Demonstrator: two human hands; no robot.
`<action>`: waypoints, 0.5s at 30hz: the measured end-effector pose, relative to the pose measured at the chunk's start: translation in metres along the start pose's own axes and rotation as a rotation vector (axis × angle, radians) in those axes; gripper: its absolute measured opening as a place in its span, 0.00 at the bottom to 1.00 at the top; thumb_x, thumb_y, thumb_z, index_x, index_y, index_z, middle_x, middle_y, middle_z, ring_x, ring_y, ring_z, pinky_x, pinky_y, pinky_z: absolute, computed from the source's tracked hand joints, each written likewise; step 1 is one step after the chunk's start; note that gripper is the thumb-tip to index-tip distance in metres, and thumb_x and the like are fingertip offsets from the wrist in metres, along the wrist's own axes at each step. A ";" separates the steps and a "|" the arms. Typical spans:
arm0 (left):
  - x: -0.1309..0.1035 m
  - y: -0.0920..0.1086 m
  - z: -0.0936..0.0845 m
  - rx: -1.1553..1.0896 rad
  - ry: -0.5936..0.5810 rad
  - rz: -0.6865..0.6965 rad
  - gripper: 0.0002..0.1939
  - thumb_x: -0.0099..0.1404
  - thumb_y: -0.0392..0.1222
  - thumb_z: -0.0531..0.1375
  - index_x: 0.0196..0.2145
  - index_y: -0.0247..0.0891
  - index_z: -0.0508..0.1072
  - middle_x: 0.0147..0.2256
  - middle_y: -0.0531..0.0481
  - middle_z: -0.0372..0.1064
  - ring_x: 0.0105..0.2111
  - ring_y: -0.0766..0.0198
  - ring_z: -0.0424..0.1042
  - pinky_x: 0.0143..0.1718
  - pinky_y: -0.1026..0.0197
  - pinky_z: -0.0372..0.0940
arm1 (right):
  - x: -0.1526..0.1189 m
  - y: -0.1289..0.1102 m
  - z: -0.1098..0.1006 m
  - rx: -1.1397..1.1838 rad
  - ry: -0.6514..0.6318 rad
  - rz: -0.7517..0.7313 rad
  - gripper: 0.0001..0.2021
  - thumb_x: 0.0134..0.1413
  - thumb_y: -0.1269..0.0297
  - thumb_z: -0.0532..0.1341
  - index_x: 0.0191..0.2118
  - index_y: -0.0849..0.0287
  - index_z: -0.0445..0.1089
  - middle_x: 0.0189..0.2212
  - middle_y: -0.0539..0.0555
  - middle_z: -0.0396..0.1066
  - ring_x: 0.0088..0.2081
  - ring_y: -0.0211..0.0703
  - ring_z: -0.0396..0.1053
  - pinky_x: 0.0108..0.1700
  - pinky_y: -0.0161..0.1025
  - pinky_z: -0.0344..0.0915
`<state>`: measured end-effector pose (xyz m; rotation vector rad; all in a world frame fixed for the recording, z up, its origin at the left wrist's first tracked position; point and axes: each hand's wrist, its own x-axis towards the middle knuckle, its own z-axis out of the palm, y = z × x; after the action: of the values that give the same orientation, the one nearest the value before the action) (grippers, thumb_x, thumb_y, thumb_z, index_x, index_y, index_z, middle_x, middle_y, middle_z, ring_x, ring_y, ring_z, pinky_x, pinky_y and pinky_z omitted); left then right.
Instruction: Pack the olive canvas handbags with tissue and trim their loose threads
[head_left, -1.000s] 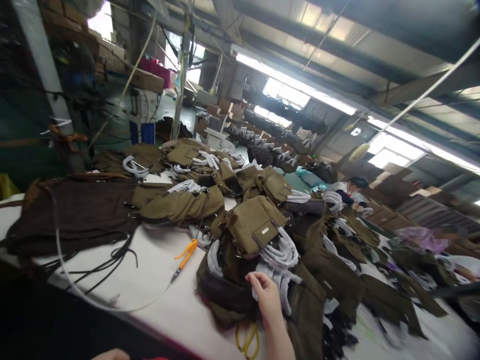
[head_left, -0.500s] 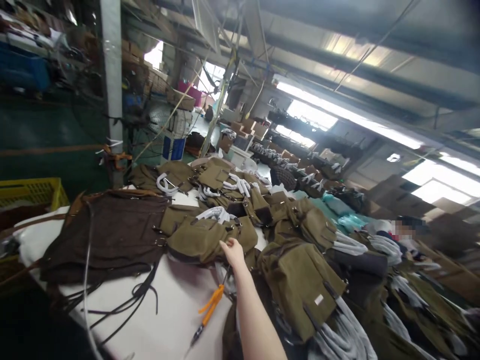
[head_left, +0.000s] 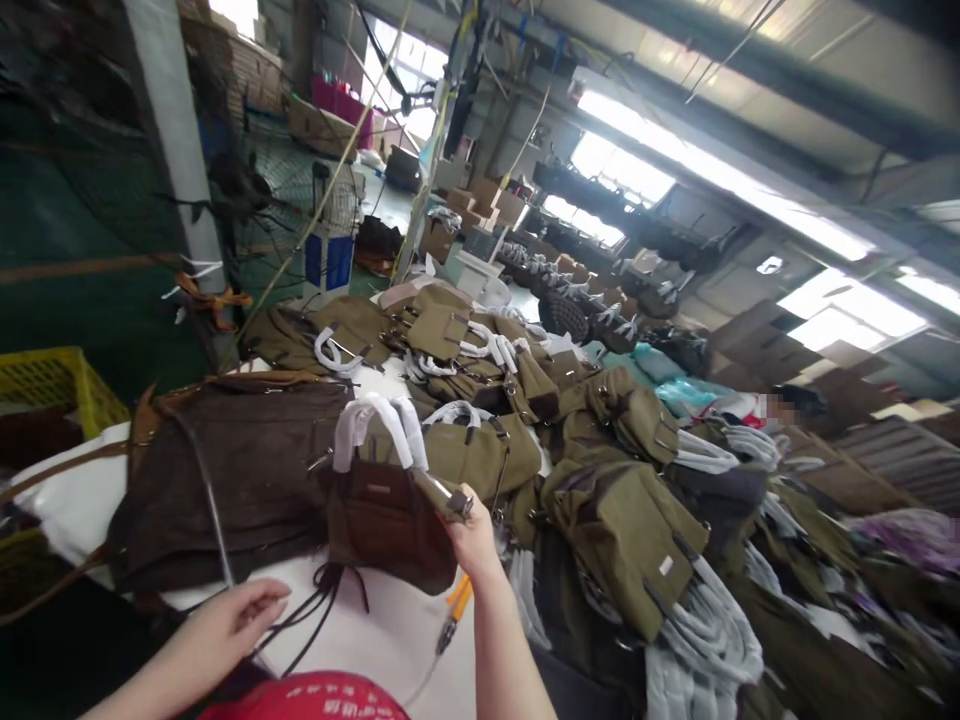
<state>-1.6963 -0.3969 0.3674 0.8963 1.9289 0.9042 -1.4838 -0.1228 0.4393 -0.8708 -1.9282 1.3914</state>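
Note:
My right hand (head_left: 474,532) grips the upper right edge of a handbag (head_left: 390,525), near a metal clasp. The bag stands upright on the white tabletop (head_left: 375,625), its dark brown front toward me and its wrapped white handles raised. My left hand (head_left: 253,612) hovers at the lower left with fingers loosely curled and apart, holding nothing. Black cords (head_left: 330,600) lie just right of it. Partly behind my right wrist is an orange air blow gun (head_left: 459,598) on a hose. To the left lies a large dark brown bag (head_left: 240,480).
Olive bags with wrapped handles, one large olive bag (head_left: 630,530) among them, pile up on the right and behind. A yellow crate (head_left: 82,385) stands at the left. A grey post (head_left: 176,150) rises beyond the table. A clear tube (head_left: 210,500) crosses the brown bag.
My right hand has taken hold of a bag and brought it nearer, turning its brown front toward me. My left hand has come into view, and the camera has shifted.

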 end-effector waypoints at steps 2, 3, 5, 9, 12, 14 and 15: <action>0.024 0.019 -0.021 0.005 -0.082 0.073 0.26 0.59 0.64 0.58 0.41 0.41 0.78 0.41 0.45 0.78 0.43 0.50 0.76 0.47 0.55 0.71 | -0.015 -0.018 0.007 -0.073 0.007 -0.053 0.04 0.52 0.66 0.62 0.28 0.58 0.67 0.29 0.48 0.64 0.32 0.38 0.62 0.36 0.35 0.61; 0.034 0.033 -0.028 0.011 -0.111 0.106 0.26 0.60 0.64 0.58 0.43 0.40 0.78 0.41 0.45 0.78 0.42 0.51 0.76 0.45 0.55 0.71 | -0.021 -0.025 0.013 -0.121 0.001 -0.095 0.06 0.53 0.68 0.60 0.26 0.58 0.65 0.28 0.47 0.62 0.32 0.38 0.61 0.35 0.35 0.59; 0.048 0.066 -0.034 -0.006 -0.154 0.204 0.24 0.63 0.61 0.58 0.45 0.40 0.76 0.43 0.45 0.77 0.43 0.53 0.76 0.45 0.57 0.71 | -0.031 -0.038 0.023 -0.208 -0.028 -0.173 0.07 0.53 0.70 0.59 0.25 0.58 0.66 0.27 0.48 0.59 0.32 0.38 0.59 0.35 0.35 0.56; 0.048 0.117 -0.043 0.075 0.033 0.498 0.12 0.65 0.51 0.58 0.37 0.42 0.77 0.37 0.50 0.77 0.39 0.58 0.75 0.43 0.61 0.69 | -0.041 -0.059 0.022 -0.165 -0.033 -0.198 0.07 0.54 0.68 0.60 0.27 0.57 0.72 0.30 0.50 0.60 0.34 0.40 0.61 0.36 0.36 0.58; 0.039 0.131 -0.069 0.046 0.581 0.664 0.09 0.67 0.44 0.55 0.32 0.41 0.73 0.33 0.51 0.73 0.36 0.61 0.73 0.42 0.60 0.67 | -0.042 -0.074 -0.009 -0.047 -0.054 -0.191 0.06 0.54 0.63 0.62 0.29 0.57 0.72 0.33 0.52 0.64 0.36 0.42 0.64 0.38 0.37 0.61; 0.038 0.135 -0.092 0.040 0.891 0.671 0.11 0.69 0.44 0.52 0.36 0.40 0.73 0.39 0.47 0.71 0.43 0.58 0.72 0.51 0.55 0.65 | -0.045 -0.078 -0.035 0.013 -0.069 -0.141 0.07 0.54 0.60 0.63 0.31 0.57 0.72 0.33 0.52 0.65 0.34 0.42 0.64 0.37 0.38 0.61; 0.039 0.137 -0.103 0.075 0.906 0.655 0.14 0.69 0.47 0.51 0.40 0.39 0.74 0.44 0.45 0.71 0.48 0.54 0.70 0.56 0.50 0.62 | -0.047 -0.077 -0.046 0.050 -0.061 -0.106 0.08 0.54 0.59 0.64 0.31 0.57 0.72 0.32 0.52 0.65 0.33 0.41 0.63 0.35 0.37 0.60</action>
<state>-1.7677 -0.3238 0.5108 1.3474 2.4451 1.8747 -1.4317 -0.1519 0.5211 -0.6995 -1.9469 1.4113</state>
